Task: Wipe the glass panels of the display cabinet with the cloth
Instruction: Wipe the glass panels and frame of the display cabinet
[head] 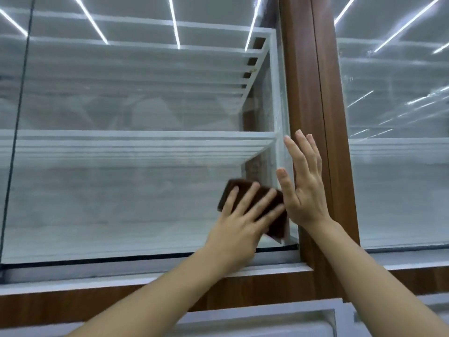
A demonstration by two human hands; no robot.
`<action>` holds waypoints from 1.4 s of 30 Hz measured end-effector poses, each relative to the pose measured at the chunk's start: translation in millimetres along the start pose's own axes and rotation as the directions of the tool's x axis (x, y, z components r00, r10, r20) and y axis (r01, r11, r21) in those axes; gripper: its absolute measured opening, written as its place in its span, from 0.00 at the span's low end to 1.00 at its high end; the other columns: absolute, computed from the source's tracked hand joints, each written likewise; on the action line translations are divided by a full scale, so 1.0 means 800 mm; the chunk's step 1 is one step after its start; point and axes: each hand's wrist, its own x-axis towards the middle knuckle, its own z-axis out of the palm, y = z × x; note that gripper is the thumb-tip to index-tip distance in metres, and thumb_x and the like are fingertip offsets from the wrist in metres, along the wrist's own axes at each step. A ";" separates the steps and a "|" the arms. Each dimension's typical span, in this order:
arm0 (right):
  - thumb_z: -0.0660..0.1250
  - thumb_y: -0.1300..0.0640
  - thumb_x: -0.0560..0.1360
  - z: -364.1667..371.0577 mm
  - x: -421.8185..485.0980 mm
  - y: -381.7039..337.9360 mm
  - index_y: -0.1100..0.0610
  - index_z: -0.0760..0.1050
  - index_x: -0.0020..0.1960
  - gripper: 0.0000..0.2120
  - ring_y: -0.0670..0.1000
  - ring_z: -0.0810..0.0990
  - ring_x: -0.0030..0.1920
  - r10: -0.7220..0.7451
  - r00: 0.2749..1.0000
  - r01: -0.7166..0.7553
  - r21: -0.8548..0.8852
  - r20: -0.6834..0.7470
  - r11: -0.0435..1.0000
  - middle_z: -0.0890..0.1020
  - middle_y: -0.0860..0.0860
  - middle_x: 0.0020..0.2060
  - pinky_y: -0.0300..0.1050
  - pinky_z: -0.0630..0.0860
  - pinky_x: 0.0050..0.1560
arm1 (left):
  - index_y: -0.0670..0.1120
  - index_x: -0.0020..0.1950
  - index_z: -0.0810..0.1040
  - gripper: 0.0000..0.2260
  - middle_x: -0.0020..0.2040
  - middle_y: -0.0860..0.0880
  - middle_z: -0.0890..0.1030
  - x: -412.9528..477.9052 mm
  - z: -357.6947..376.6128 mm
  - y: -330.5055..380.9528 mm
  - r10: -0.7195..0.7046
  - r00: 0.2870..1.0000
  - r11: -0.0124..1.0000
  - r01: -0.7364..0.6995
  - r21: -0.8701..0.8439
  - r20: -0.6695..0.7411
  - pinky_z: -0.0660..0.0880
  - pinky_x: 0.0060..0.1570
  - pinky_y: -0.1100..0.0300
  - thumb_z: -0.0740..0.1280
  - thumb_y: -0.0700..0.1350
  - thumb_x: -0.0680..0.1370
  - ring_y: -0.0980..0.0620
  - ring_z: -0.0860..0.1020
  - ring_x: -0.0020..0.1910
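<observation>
Two bare forearms reach upward. Left hand (239,221), fingers spread flat, presses a brown cloth (243,184) against the lower right corner of the cabinet's glass panel (121,195). Right hand (305,183), open with straight fingers, rests on the adjoining wooden post (313,93). White slatted shelf (145,142) lies behind the glass.

Thin white light strips (175,23) run as slanted reflected lines across the top of the frame. A brown wood-grain upright (306,81) stands right of centre. Left of it sit two white slatted shelves, one high (145,66) and one at mid-height (136,144). A wood-grain rail (73,302) crosses the bottom, with a pale recessed panel (255,322) below.
</observation>
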 end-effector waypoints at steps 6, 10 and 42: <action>0.53 0.46 0.83 0.000 0.000 0.002 0.57 0.63 0.77 0.26 0.56 0.54 0.80 0.001 1.000 -0.001 -0.033 -0.019 0.999 0.62 0.58 0.78 0.48 0.51 0.80 | 0.58 0.79 0.61 0.23 0.81 0.52 0.59 0.108 -0.038 -0.101 -0.257 0.962 0.966 0.256 -0.019 -0.094 0.44 0.75 0.44 0.55 0.51 0.83 0.44 0.56 0.80; 0.54 0.45 0.83 0.000 0.000 0.003 0.56 0.63 0.77 0.26 0.56 0.56 0.80 -0.002 1.000 0.005 -0.105 0.031 0.995 0.63 0.58 0.78 0.59 0.56 0.79 | 0.57 0.81 0.57 0.23 0.82 0.51 0.53 0.108 -0.037 -0.074 -0.429 0.898 0.901 0.418 -0.113 -0.097 0.40 0.77 0.40 0.55 0.50 0.85 0.43 0.46 0.81; 0.58 0.41 0.79 0.103 -0.074 -0.132 0.53 0.68 0.72 0.26 0.57 0.62 0.73 0.206 0.958 -0.143 -0.285 0.201 0.948 0.68 0.55 0.72 0.67 0.56 0.72 | 0.47 0.56 0.82 0.11 0.57 0.49 0.83 -0.156 -0.083 -0.141 -0.492 0.855 0.865 0.460 -0.199 -0.163 0.60 0.49 0.56 0.66 0.36 0.77 0.46 0.78 0.50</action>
